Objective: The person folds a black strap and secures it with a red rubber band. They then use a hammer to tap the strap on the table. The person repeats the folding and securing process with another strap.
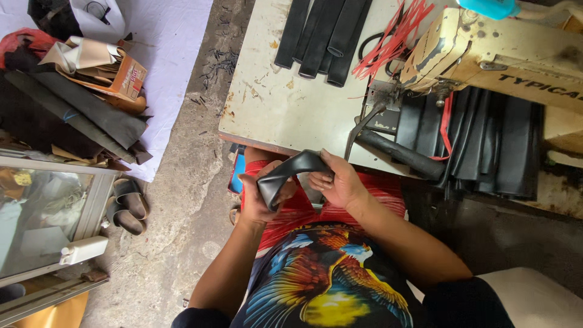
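Seated at a sewing machine, a person bends a black leather strip above the lap, left hand and right hand each in a closed grip on it. Unsewn strips wait on the desk; others hang beneath the needle.

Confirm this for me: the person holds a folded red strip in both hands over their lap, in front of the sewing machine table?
Not quite. The head view shows the folded strip is black, not red. The left hand and right hand both hold it over the lap, in front of the sewing machine table.
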